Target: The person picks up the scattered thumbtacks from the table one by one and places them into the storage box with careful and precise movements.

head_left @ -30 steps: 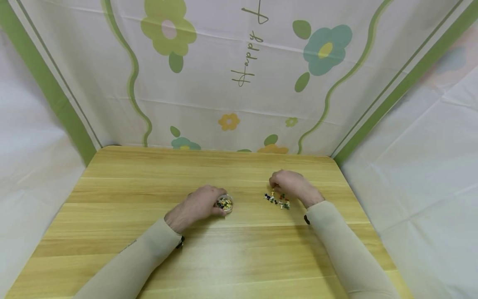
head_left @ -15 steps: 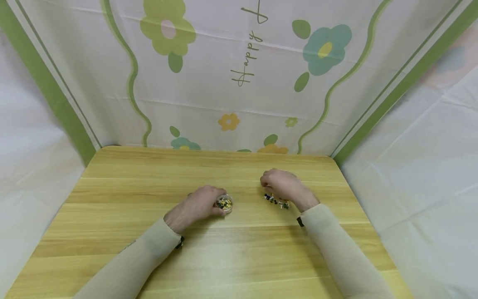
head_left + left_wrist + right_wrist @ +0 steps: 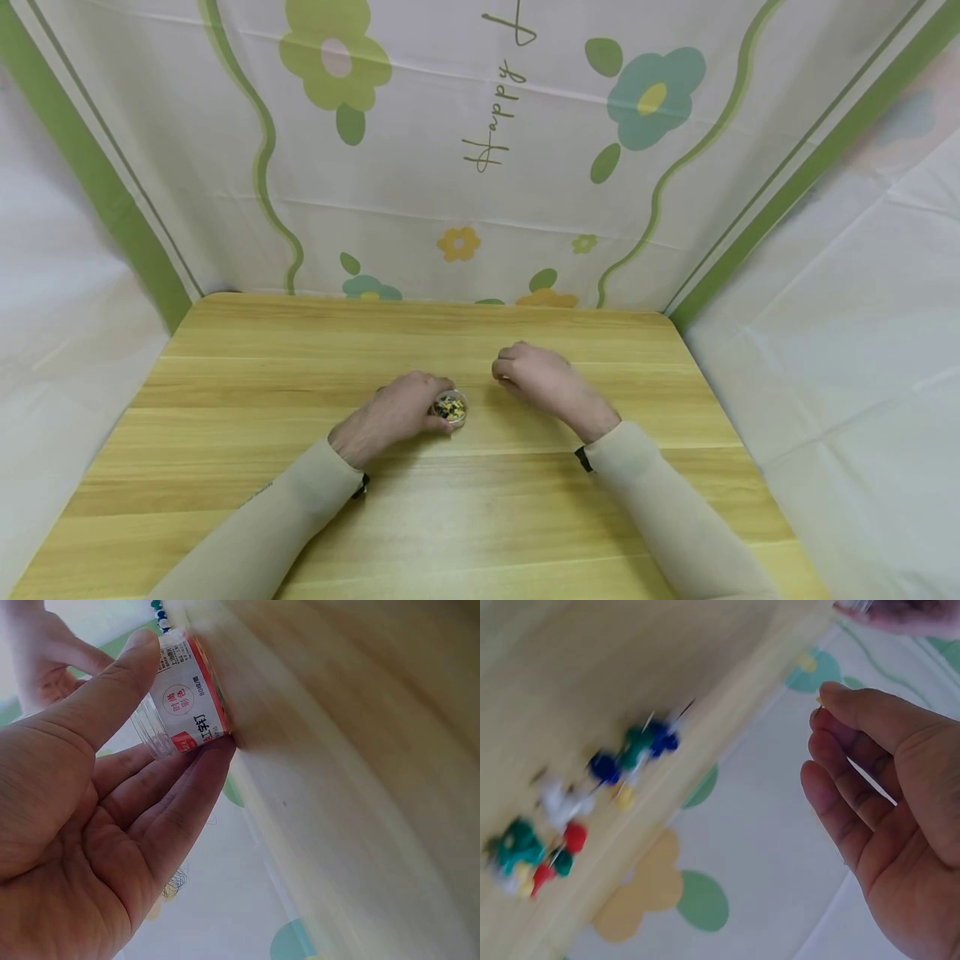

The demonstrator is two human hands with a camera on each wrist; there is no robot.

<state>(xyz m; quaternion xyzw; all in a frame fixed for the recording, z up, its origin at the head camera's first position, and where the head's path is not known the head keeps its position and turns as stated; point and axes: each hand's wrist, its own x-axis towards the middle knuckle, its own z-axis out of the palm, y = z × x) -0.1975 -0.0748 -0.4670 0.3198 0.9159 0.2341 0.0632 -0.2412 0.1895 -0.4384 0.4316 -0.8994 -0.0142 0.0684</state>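
Left hand (image 3: 401, 408): curled round a small round jar of clear plastic (image 3: 154, 729) with a white-and-red printed paper label (image 3: 178, 696), which is thereby kept steady.
Jar: stood upright on the light wood-grain table (image 3: 465, 517), mouth uppermost; a mixed heap of coloured pins (image 3: 451, 408) can be seen inside.
Right hand (image 3: 543, 383): held raised beside the jar, apart from it — a tiny yellow push pin with a metal needle (image 3: 820, 700) is pinched between thumb and forefinger.
Loose pins: a scatter of green, blue, white, red and yellow plastic push pins (image 3: 604, 766) is left on the table; in the head view it is hidden by the right hand.
Step in hand: judged to be the carrying of one pin from scatter to jar.
Next move called for: the pin should be brought over the mouth and released — needle kept clear of the left fingers.
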